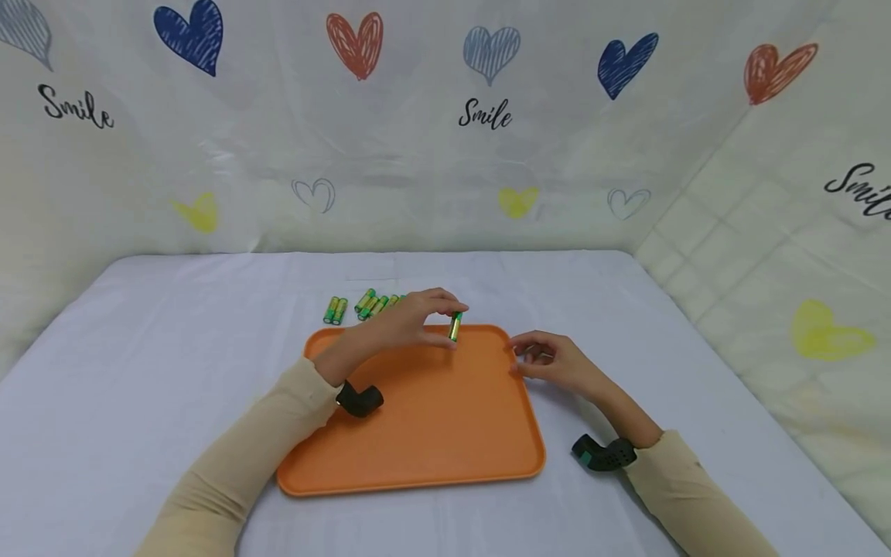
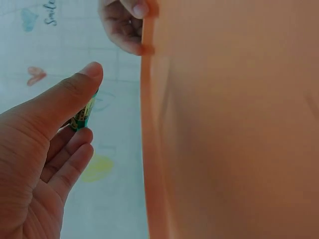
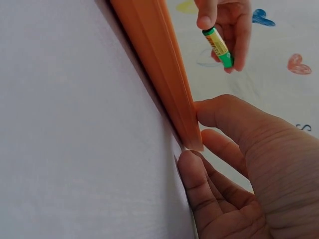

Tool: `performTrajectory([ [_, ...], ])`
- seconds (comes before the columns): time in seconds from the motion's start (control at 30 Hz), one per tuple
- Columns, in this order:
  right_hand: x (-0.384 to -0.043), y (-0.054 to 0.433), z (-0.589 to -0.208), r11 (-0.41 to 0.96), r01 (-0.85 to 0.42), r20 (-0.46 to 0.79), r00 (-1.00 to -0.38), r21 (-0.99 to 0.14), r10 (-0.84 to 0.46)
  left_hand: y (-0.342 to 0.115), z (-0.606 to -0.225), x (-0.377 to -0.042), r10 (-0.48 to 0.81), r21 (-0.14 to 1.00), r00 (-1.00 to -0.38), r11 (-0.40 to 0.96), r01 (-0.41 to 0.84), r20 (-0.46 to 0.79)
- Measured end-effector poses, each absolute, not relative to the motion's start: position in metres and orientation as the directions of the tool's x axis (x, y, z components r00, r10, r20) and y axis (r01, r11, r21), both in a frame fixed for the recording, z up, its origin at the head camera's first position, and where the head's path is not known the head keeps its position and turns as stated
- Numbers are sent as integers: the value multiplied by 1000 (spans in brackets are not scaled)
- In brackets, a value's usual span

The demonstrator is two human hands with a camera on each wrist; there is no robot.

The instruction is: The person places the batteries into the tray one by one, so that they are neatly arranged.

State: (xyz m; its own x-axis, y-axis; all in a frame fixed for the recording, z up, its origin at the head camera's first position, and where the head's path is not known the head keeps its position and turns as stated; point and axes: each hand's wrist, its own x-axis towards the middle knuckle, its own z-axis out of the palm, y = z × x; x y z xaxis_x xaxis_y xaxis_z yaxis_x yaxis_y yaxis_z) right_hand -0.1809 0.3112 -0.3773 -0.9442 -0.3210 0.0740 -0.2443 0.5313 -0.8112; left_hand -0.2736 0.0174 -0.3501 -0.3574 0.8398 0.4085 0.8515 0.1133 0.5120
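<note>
Between its thumb and fingertips, my left hand pinches a green and gold battery over the far part of the orange tray. The right wrist view shows this battery tilted, with the thumb at one end and fingers at the other. My right hand grips the tray's far right corner. There, the thumb presses the rim while a fingertip sits low at its edge. More green and gold batteries lie behind the tray, some partly hidden by my left hand.
A white cloth covers the table under the tray. Behind it hangs a pale backdrop printed with hearts and "Smile" lettering, which continues along the right side. Each wrist wears a dark camera mount.
</note>
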Motion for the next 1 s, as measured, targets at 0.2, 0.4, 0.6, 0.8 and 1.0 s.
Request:
performTrajectory([
  [0.2,-180,311,-376,522,-246,76,-943,-817,-325,24,-353,-272,857,525,-351,115,844,377],
  [0.4,-180,310,-375,522,-235,67,-945,-820,-320,32,-354,-267,859,532,-356,119,838,369],
  [0.6,-180,311,-376,517,-235,68,-945,-823,-321,37,-357,-263,861,537,-367,135,833,352],
  [0.8,-181,312,-376,513,-237,66,-942,-825,-329,45,-361,-263,859,571,-356,93,815,369],
  [1.0,-181,311,-375,501,-228,55,-940,-835,-337,53,-365,-260,866,617,-375,103,781,331],
])
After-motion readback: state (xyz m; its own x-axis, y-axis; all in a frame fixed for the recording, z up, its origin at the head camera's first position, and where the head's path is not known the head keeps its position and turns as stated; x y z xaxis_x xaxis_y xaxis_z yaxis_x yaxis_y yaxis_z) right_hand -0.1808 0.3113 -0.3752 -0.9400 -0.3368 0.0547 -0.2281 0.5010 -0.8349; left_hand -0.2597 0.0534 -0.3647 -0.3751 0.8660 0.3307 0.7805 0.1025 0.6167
